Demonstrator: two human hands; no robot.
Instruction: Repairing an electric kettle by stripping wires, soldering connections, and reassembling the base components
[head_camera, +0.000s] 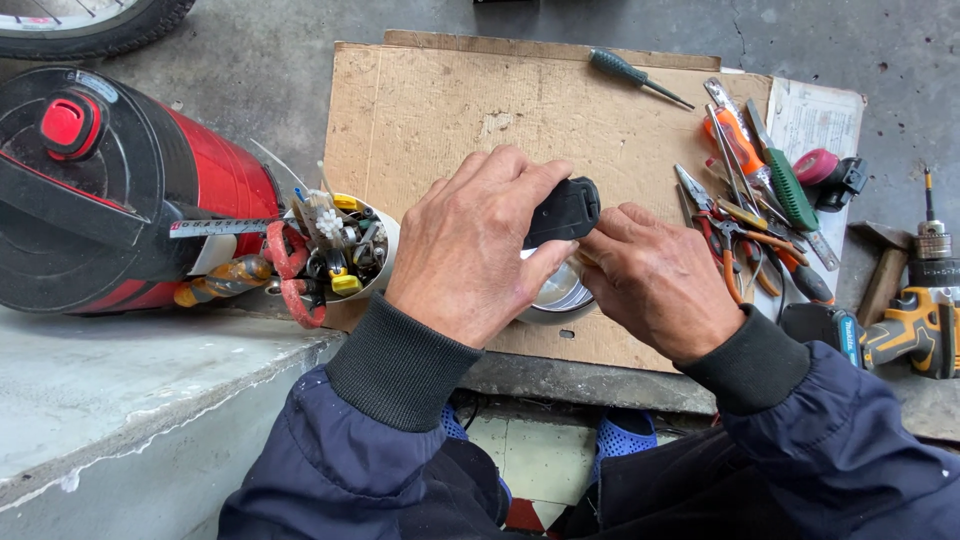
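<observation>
A small black plastic device (565, 210), shaped like a key fob, is held between both hands above a sheet of brown cardboard (440, 110). My left hand (475, 245) wraps over it from the left, thumb and fingers gripping its body. My right hand (655, 280) pinches its lower right edge with the fingertips. Directly beneath the hands sits a shiny round metal bowl (560, 295), mostly hidden by them.
A white cup (345, 250) crammed with small tools stands left of the hands, next to a red and black canister (110, 190). Pliers, screwdrivers and cutters (750, 210) lie on the right, with a hammer (885, 275) and a cordless drill (915, 315) beyond. A tyre (80, 25) shows top left.
</observation>
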